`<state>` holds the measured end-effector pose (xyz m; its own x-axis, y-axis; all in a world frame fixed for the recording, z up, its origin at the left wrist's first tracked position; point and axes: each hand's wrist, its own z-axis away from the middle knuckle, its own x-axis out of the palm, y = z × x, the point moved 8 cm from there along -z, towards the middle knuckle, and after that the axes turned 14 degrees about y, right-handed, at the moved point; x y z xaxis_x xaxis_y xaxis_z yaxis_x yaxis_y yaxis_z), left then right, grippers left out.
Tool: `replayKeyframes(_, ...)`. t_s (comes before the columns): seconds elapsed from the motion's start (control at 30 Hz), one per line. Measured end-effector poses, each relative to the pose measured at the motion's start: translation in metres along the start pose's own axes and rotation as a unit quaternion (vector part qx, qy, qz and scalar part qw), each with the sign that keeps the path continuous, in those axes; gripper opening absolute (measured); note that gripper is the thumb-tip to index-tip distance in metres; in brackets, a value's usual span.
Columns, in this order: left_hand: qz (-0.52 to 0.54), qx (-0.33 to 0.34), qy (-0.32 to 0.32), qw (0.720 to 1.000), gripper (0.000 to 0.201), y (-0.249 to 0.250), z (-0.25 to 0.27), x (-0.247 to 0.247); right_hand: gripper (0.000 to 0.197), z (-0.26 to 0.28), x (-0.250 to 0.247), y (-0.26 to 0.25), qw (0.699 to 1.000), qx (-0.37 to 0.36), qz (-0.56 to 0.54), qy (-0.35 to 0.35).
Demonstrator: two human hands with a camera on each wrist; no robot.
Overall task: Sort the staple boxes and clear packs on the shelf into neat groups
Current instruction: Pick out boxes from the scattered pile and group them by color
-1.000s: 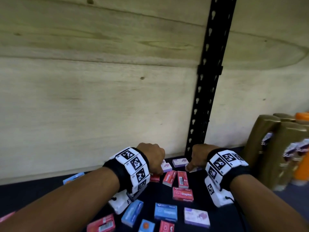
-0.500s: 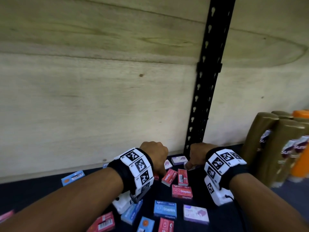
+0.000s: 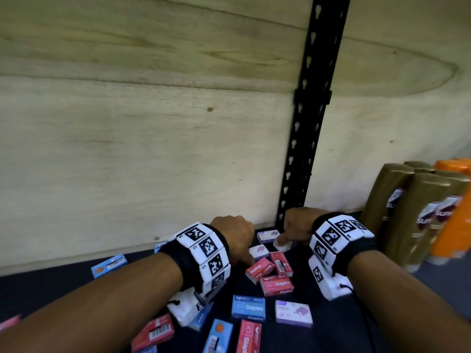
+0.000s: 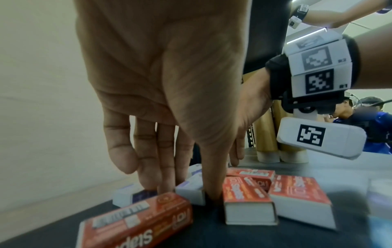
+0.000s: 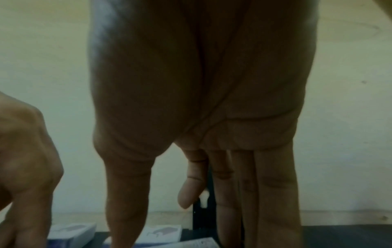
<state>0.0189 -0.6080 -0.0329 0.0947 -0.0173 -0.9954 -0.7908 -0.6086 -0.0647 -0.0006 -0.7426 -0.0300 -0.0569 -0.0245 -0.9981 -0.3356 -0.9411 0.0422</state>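
Small staple boxes lie scattered on the dark shelf (image 3: 331, 332): red ones (image 3: 276, 285), a blue one (image 3: 248, 307), and purple-and-white ones (image 3: 293, 313). My left hand (image 3: 233, 236) reaches down among them. Its thumb (image 4: 212, 184) stands between a purple-and-white box (image 4: 189, 189) and a red box (image 4: 246, 198), its fingers (image 4: 165, 176) behind the pale box, pinching it. My right hand (image 3: 297, 225) is at the back by the black upright. Its thumb and straight fingers (image 5: 273, 193) hold a white box (image 3: 281, 246) against the shelf. Another purple box (image 3: 267, 236) lies beside it.
A black slotted upright (image 3: 305, 149) runs up the pale wooden back wall. Gold bottles (image 3: 407, 212) and an orange one (image 3: 456, 212) stand at the right. More blue boxes (image 3: 108, 265) lie at the left near the wall. Other people show at the right of the left wrist view.
Both hands have shifted slightly toward the back wall. The left thumb now sits lower among the boxes, and the right thumb stays on the white box.
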Motion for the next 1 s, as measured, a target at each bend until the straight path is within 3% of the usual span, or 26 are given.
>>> replayKeyframes(0.23,0.022,0.034,-0.044,0.998,0.036,-0.015,0.046,-0.012,0.039,0.033,-0.011,-0.020,0.998,-0.043,-0.001,-0.047)
replayKeyframes(0.37,0.007,0.028,-0.069,0.997,0.035,-0.033,0.079,-0.015,0.022,0.062,-0.010,-0.033,0.991,-0.053,-0.054,-0.106)
replayKeyframes(0.57,-0.009,-0.015,-0.078,0.997,0.037,-0.068,0.123,-0.029,0.036,0.108,0.000,-0.046,0.984,-0.063,0.000,-0.165)
replayKeyframes(0.73,-0.013,-0.046,-0.082,0.995,0.037,-0.105,0.158,-0.033,0.055,0.129,0.003,-0.051,0.987,-0.061,0.067,-0.134)
replayKeyframes(1.0,0.020,-0.105,-0.103,0.989,0.026,-0.152,0.201,-0.019,0.045,0.136,0.008,-0.046,0.992,-0.046,0.070,-0.095)
